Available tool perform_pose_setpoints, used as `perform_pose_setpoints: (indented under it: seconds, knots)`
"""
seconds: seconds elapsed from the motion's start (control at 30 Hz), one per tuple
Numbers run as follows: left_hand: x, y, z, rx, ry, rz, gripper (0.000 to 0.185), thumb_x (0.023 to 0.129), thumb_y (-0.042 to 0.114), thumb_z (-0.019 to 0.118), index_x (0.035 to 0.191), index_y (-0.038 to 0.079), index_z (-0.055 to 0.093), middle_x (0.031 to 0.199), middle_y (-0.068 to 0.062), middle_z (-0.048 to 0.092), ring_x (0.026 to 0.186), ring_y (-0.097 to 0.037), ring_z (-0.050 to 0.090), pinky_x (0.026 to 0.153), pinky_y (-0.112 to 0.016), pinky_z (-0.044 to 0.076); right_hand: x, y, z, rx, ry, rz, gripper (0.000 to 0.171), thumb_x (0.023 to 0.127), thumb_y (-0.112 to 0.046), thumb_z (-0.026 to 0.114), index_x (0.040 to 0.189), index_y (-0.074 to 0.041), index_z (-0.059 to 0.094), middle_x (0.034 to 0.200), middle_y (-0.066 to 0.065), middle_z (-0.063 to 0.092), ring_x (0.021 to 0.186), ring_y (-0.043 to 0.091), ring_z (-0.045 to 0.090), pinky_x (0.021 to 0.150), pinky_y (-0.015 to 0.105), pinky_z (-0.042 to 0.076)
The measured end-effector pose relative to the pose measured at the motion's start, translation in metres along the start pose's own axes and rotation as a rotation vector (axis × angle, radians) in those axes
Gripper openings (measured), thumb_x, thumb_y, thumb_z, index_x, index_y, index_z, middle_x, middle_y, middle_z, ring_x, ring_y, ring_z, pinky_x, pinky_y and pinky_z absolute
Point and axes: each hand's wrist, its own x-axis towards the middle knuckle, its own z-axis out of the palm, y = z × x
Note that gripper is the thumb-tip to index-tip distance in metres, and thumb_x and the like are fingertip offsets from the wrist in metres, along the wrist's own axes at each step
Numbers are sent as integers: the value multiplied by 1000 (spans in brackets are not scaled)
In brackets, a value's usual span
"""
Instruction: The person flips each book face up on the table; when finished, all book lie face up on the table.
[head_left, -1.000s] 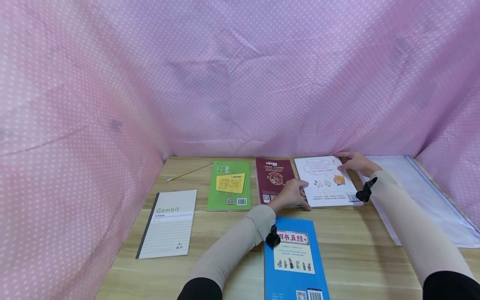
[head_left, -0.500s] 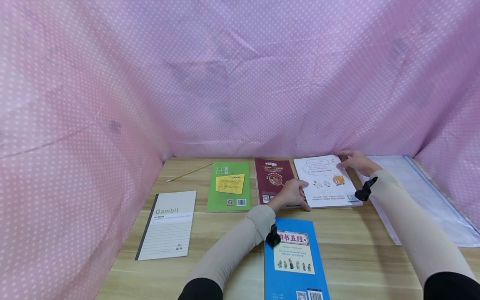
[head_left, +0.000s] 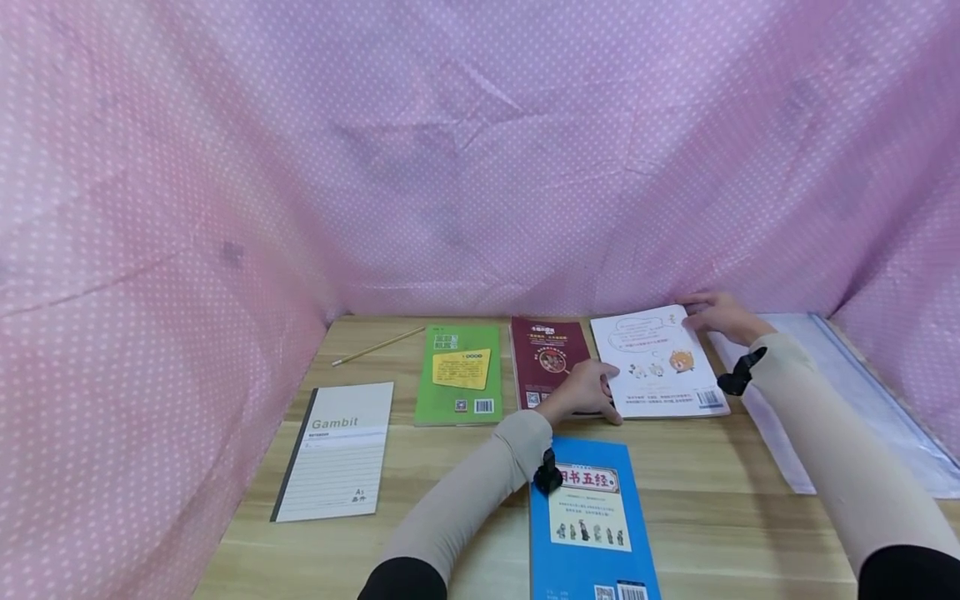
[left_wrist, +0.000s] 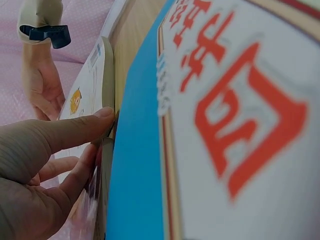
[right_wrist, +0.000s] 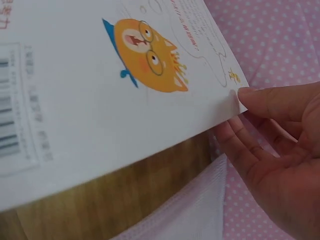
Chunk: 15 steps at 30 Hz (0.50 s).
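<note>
Both arms reach forward, the left hand [head_left: 583,390] and right hand [head_left: 718,315] with fingers loosely extended.

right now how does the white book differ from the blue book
The white book lies at the far edge of the table; the blue book lies nearest the person. The left hand and right hand pinch the white book's corners, its far right corner lifted; the blue book lies flat, untouched. Both show barcodes.
</note>
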Motion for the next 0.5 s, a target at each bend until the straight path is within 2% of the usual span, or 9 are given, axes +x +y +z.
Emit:
perform_pose_setpoints:
  seconds: [0.07, 0.17, 0.27, 0.37, 0.5]
  knots:
    - [1, 1, -1, 21, -9, 8, 79, 72, 10, 93, 143, 5, 58, 85, 2, 60, 72, -6, 52, 63, -15, 45, -2, -2, -3, -17, 8, -9, 63, 99, -6, 60, 154, 9, 31, 153, 39, 34, 132, 43, 50, 94, 30, 55]
    - [2, 2, -2, 36, -20, 10, 79, 73, 10, 93, 143, 5, 58, 87, 1, 62, 73, -6, 53, 63, -16, 45, -4, -8, -7, -16, 10, -25, 63, 98, -5, 62, 152, 10, 34, 151, 39, 39, 118, 24, 61, 90, 25, 57]
    - [1, 5, -3, 37, -28, -3, 79, 73, 9, 92, 144, 5, 57, 92, -1, 64, 75, -7, 54, 64, -17, 46, -6, -12, -11, -12, 4, -41, 61, 99, -4, 61, 152, 11, 34, 149, 40, 40, 105, 7, 62, 90, 24, 57]
    - [1, 7, -3, 42, -33, -19, 79, 74, 9, 92, 144, 6, 57, 96, -3, 65, 77, -8, 55, 65, -17, 47, -7, -15, -13, -14, -2, -56, 60, 99, -3, 61, 151, 11, 35, 147, 40, 43, 101, 3, 64, 92, 28, 59]
    - [1, 8, -2, 56, -40, -30, 79, 74, 9, 92, 145, 7, 57, 97, -3, 66, 77, -8, 55, 66, -17, 47, -7, -20, -17, -32, -2, -72, 57, 99, -3, 61, 150, 11, 39, 145, 39, 47, 102, 9, 67, 92, 33, 60]
